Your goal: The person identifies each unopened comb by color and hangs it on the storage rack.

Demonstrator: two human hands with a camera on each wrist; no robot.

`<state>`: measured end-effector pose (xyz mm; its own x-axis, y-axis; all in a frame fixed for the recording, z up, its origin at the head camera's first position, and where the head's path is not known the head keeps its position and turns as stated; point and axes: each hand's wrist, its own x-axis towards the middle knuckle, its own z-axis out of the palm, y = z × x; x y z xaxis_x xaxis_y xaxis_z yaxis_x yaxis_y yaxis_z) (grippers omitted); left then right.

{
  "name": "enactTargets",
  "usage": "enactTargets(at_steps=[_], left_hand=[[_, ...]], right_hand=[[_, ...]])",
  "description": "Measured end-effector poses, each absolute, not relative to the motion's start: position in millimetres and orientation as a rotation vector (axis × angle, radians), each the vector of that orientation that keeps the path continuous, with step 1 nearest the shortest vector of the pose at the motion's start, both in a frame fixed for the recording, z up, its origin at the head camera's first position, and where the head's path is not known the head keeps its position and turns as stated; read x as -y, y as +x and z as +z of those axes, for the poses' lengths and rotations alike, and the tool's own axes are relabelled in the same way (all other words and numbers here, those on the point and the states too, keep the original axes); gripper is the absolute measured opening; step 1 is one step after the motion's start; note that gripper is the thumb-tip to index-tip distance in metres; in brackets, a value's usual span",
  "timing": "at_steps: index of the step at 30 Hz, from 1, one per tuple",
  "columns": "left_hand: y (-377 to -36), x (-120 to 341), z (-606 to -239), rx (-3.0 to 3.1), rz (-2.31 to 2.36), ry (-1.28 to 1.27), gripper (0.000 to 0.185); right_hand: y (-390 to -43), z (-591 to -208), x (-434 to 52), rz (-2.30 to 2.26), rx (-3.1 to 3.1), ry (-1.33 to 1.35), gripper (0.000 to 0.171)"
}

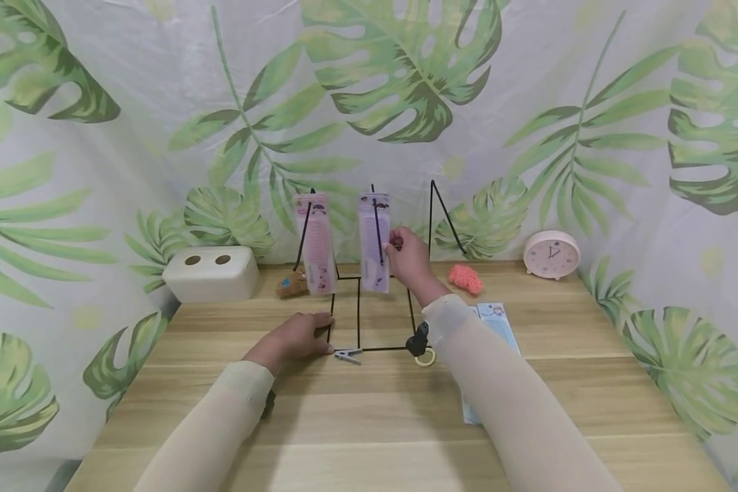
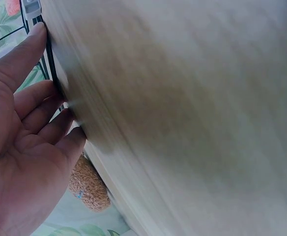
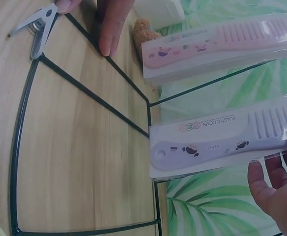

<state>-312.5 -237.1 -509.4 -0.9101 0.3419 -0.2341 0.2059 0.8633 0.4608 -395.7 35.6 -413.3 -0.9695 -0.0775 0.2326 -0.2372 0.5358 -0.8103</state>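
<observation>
"The pale sleeves (image 1: 523, 403) are closest; where do the hands reach?"
"The right hand (image 1: 411, 260) pinches the right edge of the packaged purple comb (image 1: 372, 275), hung upright, long axis vertical, on the black wire rack (image 1: 359, 314). The left hand (image 1: 295, 336) rests relaxed fingers on the rack's left base wire."
"Which is nearer the comb?"
"The right, touching it; the left sits lower, leftward, well apart."
"What's obscured?"
"Some right fingertips, behind the packaging. The right sleeve cuts across the blue packet (image 1: 497, 322), and a dark object (image 1: 417, 339) near that wrist masks the rack's front corner."
</observation>
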Motion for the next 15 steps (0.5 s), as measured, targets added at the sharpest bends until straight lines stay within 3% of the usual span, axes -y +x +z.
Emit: enactTargets(at_steps=[15], left_hand=[[-313.5, 237.8, -510.0, -2.727, 0.631, 0.417, 0.072]], right_hand=[[-395.5, -421.6, -41.3, 1.479, 2.532, 0.315, 0.022]])
